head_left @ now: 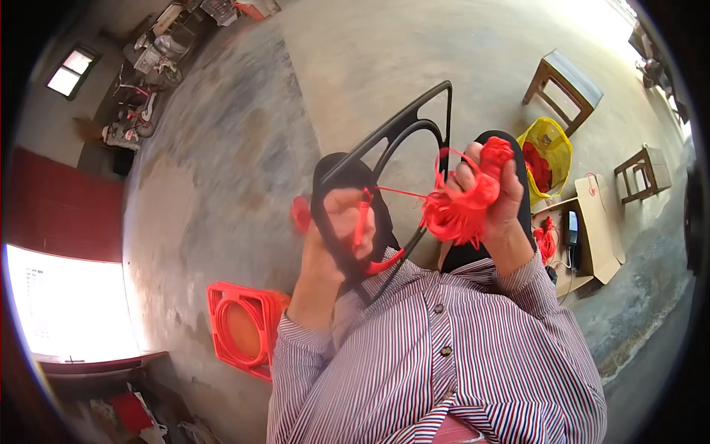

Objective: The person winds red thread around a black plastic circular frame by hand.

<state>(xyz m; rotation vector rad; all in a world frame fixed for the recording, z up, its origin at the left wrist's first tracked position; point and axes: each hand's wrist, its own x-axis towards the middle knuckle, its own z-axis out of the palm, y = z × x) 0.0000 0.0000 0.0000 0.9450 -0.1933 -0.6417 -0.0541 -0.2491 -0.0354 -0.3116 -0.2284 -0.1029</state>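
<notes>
A black square frame with a round opening (375, 139) stands tilted above my lap. My left hand (342, 229) is closed around its left side, and red strip wraps that side and its lower bar. My right hand (505, 198) grips a thick bundle of red plastic strip (466, 211), whose many loops hang below the fingers. One thin red strand (399, 192) runs taut between the bundle and the frame near my left hand. Part of the frame is hidden behind my left hand.
Red frames (235, 329) are stacked on the floor at left. At right are a yellow bag (551, 144) with red material, an open cardboard box (595, 233) holding red strip and a black device, and two stools (568, 78). Bikes and clutter line the far left wall.
</notes>
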